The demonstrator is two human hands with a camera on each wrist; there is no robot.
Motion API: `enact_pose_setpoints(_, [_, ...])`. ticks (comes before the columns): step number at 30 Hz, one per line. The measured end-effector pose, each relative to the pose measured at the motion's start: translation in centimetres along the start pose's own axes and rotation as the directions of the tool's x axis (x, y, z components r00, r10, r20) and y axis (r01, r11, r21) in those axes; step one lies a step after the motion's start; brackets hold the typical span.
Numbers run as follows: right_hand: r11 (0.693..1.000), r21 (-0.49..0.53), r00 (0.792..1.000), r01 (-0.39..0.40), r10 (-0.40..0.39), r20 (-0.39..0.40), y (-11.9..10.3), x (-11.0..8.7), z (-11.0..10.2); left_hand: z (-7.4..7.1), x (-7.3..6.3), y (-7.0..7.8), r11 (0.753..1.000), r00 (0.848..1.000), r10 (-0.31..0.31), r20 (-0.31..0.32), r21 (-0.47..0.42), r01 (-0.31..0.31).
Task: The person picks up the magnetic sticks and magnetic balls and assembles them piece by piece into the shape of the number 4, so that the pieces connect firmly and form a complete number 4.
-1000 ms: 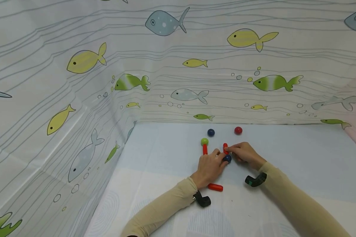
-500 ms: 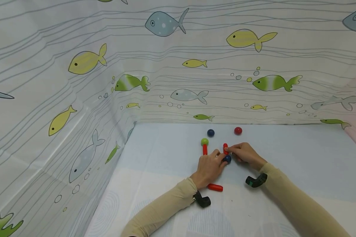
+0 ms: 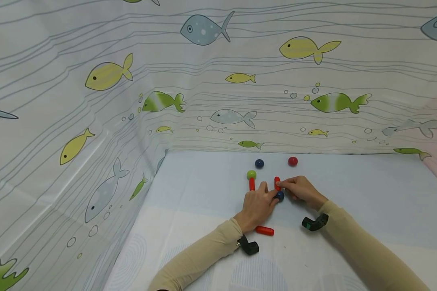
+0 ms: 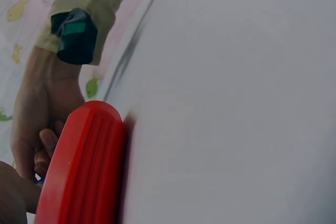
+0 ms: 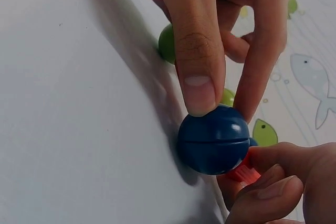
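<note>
Tho dim, rod (image 3: 277,179) prob. in grip (image 3: 300,188)

Glossy blue ball (image 5: 214,148), grooved plastic bar (image 4: 86,171)

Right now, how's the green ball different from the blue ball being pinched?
The green ball is lime; the blue ball is dark. The left hand pinches the blue ball; no hand touches the green ball. The green ball is beyond one red stick; the blue ball is this side of the held stick. Both look round.
</note>
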State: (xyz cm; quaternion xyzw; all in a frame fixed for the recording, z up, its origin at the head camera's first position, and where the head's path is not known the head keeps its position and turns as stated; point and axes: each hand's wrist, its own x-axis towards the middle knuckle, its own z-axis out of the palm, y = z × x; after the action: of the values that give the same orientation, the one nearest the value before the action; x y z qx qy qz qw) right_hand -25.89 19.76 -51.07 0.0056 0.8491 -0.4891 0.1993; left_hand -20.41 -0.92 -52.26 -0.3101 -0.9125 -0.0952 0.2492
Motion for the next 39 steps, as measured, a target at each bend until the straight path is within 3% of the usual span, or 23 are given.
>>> enact_pose_setpoints(7, [1.0,-0.007,1.0,-0.019,0.019,0.015,-0.1,0.2,-0.1,-0.1,0.0,-0.1,1.0,1.0,0.022,-0.002,0.018,-0.022])
enact_pose_setpoints(15, [1.0,0.006,1.0,-0.015,0.015,0.027,0.3,0.2,-0.5,0.1,0.2,-0.2,0.998,1.0,0.001,0.018,-0.067,0.0])
enact_pose_setpoints(24, [0.998,-0.069,0.996,-0.006,0.0,-0.086,0.6,-2.5,-1.6,0.1,0.1,-0.2,0.993,1.0,-0.001,0.029,-0.116,0.004])
enact_pose_setpoints(29, [0.987,-0.14,0.99,0.077,-0.092,-0.108,0.9,-5.0,-1.5,0.1,0.1,-0.3,0.992,1.0,-0.002,0.024,-0.128,0.005])
enact_pose_setpoints(34, [0.97,-0.175,0.982,0.167,-0.179,-0.055,1.1,-7.2,0.2,0.0,0.2,-0.3,0.991,1.0,-0.004,0.024,-0.135,0.007])
enact_pose_setpoints(37, [0.937,-0.203,0.958,0.283,-0.287,0.01,1.4,-8.3,1.7,0.0,0.1,-0.2,0.991,1.0,-0.008,0.025,-0.131,0.011])
enact_pose_setpoints(39, [0.896,-0.226,0.923,0.383,-0.378,0.066,1.5,-8.9,2.7,0.1,0.0,-0.2,0.991,1.0,-0.01,0.025,-0.136,0.013])
